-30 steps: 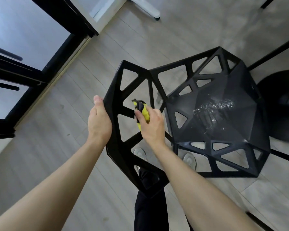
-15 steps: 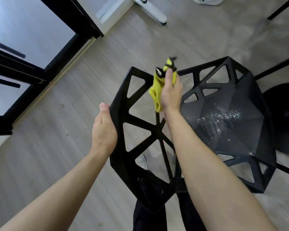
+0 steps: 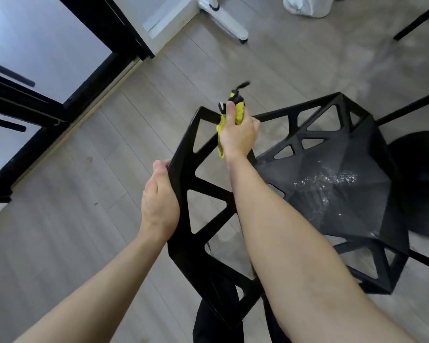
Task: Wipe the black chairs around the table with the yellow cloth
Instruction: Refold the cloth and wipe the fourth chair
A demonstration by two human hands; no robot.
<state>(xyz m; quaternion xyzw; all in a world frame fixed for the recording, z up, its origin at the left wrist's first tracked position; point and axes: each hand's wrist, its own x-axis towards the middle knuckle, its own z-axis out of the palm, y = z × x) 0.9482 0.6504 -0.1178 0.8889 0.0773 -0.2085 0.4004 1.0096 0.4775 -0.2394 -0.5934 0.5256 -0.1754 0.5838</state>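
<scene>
A black chair (image 3: pixel 332 184) with triangular cut-outs in its back and seat stands below me, its backrest nearest to me. My left hand (image 3: pixel 159 201) grips the left edge of the backrest. My right hand (image 3: pixel 238 132) holds the bunched yellow cloth (image 3: pixel 235 112) against the top rim of the backrest, thumb laid along the cloth. A black strip of the cloth sticks out above my fingers. White specks and wet streaks lie on the seat (image 3: pixel 327 181).
A round black table base (image 3: pixel 421 181) and thin black table legs (image 3: pixel 416 18) are at the right. A black-framed glass door (image 3: pixel 89 63) runs along the left. A white wheeled stand leg (image 3: pixel 226 21) and a white bag (image 3: pixel 307 6) lie at the top. Grey plank floor all round.
My right hand has carried the cloth from the backrest's middle struts up to its top rim. My left hand has stayed on the left edge.
</scene>
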